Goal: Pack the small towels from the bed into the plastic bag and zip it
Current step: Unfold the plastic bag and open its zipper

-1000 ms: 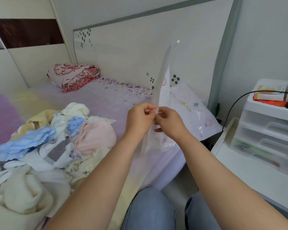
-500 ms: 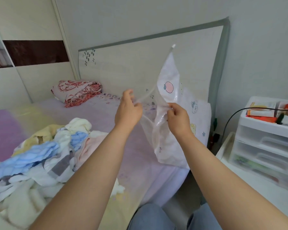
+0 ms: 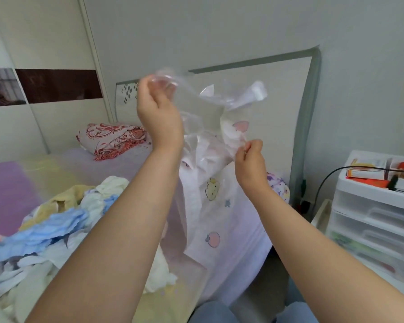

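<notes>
From the head camera, both bare arms reach forward over the bed [image 3: 63, 164], holding the plastic bag [image 3: 210, 187] up in front of the headboard [image 3: 280, 94]. The left hand [image 3: 159, 113] is raised higher, its fingers curled shut around a clear, crumpled edge of the bag near the top. The right hand [image 3: 251, 159] sits lower and to the right, thumb and fingertips pinched closed on another part of the bag's edge. Between the two hands the clear film is spread apart and wrinkled; below them the bag hangs down, translucent white with small cartoon fruit prints, its lower end reaching down to the mattress. The small towels [image 3: 56, 231] lie in a loose heap on the bed to the left, apart from the bag: blue, pale yellow and white pieces tumbled together, one white towel lying partly behind the left forearm. A folded red-patterned blanket [image 3: 112, 138] rests farther back against the headboard. At the right stands a white drawer unit [image 3: 373, 220] with boxes on top and a black cable [image 3: 327, 180] curving beside it.
</notes>
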